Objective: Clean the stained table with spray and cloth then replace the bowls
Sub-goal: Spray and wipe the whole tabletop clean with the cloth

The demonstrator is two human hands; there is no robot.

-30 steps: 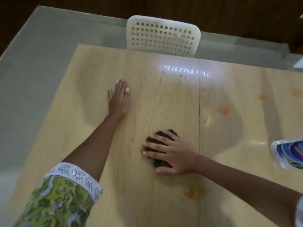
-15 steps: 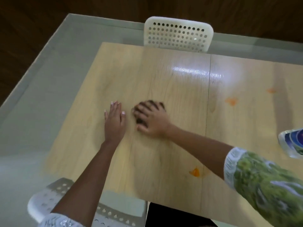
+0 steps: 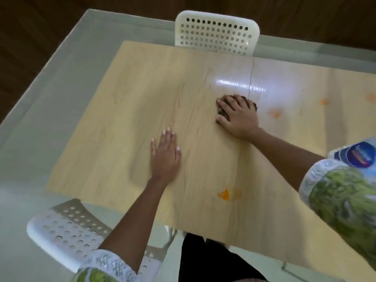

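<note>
A light wooden table (image 3: 142,94) carries orange stains: one near the front (image 3: 224,193), others at the right (image 3: 274,112) and far right (image 3: 324,101). My right hand (image 3: 237,116) presses a dark cloth (image 3: 222,112) flat against the table near its middle; the cloth is mostly hidden beneath my fingers. My left hand (image 3: 165,156) lies flat on the wood, fingers straight, to the left of and nearer than the cloth. A spray bottle (image 3: 356,153) with a blue label shows at the right edge, partly behind my sleeve. No bowls are in view.
A white perforated chair (image 3: 216,33) stands at the table's far side. Another white perforated chair (image 3: 67,228) sits at the near left corner. Pale floor surrounds the table on the left.
My right hand slid the cloth left toward my left hand, then back to the right toward the stains. My left hand stayed flat on the table.
</note>
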